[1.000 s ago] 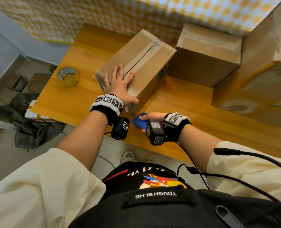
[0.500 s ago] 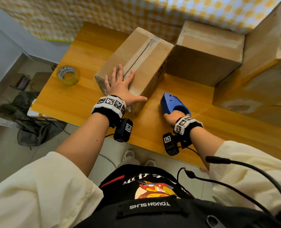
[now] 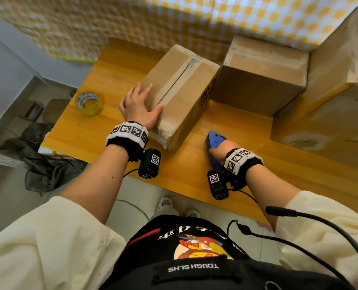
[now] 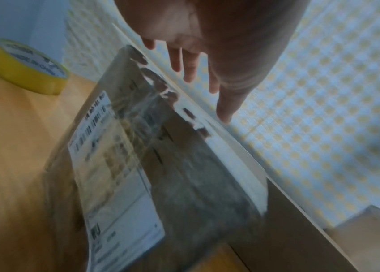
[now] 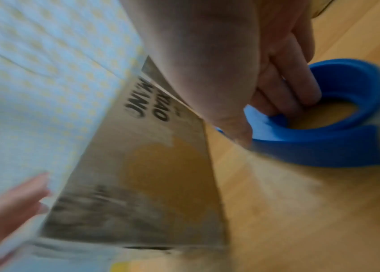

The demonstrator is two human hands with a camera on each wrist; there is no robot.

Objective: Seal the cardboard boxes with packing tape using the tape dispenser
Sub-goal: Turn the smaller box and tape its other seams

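Your left hand lies flat on the near box, its seam looking taped already, your right hand grips the blue tape dispenser on the bench, other boxes possibly left.

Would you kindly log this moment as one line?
left hand: flat on box | right hand: grips tape dispenser on table | seam: untaped
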